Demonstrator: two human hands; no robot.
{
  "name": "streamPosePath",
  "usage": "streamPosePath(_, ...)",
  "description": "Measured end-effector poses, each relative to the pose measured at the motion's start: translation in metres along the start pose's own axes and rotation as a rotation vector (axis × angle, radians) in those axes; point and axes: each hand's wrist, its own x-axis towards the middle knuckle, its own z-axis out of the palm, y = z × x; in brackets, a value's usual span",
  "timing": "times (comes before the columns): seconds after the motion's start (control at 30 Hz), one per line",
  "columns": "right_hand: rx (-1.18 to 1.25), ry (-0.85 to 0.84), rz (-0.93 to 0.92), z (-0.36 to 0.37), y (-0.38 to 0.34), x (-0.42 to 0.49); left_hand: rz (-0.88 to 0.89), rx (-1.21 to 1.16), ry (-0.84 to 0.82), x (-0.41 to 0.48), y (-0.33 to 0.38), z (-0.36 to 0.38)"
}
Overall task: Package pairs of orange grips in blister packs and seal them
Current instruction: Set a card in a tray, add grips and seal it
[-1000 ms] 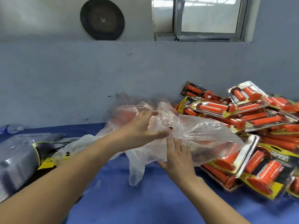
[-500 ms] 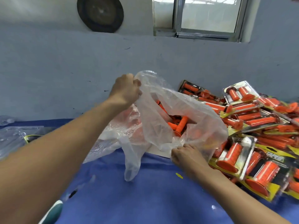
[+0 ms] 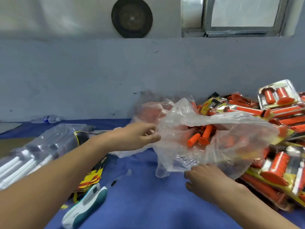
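A clear plastic bag point(image 3: 219, 138) lies open on the blue table, with loose orange grips point(image 3: 200, 136) showing in its mouth. My left hand point(image 3: 137, 136) pinches the bag's left edge. My right hand point(image 3: 206, 177) grips the bag's lower edge near the table. To the right, a heap of sealed blister packs point(image 3: 277, 164) with orange grips and yellow cards is spread along the wall.
A stack of empty clear blister shells point(image 3: 42, 149) lies at the left, with yellow backing cards point(image 3: 90, 177) beside it. A white and teal stapler point(image 3: 85, 204) sits near the front. A water bottle point(image 3: 46, 119) lies by the wall. The table cloth point(image 3: 142, 195) is blue.
My left hand has come down from its raised position and now holds the bag's edge low over the table. The bag has flattened and opened wider. The right hand stays at the lower edge.
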Motion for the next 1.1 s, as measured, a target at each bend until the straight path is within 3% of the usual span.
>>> streamPosePath(0.1,0.108,0.028,-0.176,-0.024,-0.061,0.007,-0.159,0.072,0.082,-0.039,-0.036,-0.018)
streamPosePath(0.27,0.361,-0.055,-0.412,-0.059,-0.151,0.020,-0.590,0.421,0.216,-0.127,-0.117,-0.054)
streamPosePath(0.43,0.542,0.116,-0.501,-0.073,-0.226,0.039,-0.896,0.532,0.193,-0.219,-0.175,-0.069)
streamPosePath(0.57,0.762,0.157,-0.544,-0.072,-0.289,0.063,-0.914,0.483,0.179,-0.250,-0.193,-0.051)
streamPosePath(0.83,0.845,0.051,-0.570,-0.060,-0.363,0.070,-0.845,0.519,0.540,-0.262,-0.189,-0.030)
streamPosePath(0.97,0.867,0.067,-0.557,-0.055,-0.367,0.070,-0.853,0.364,0.447,-0.265,-0.195,-0.033)
streamPosePath(1.1,0.828,0.064,-0.563,-0.053,-0.364,0.068,-0.807,0.385,0.409,-0.272,-0.198,-0.024)
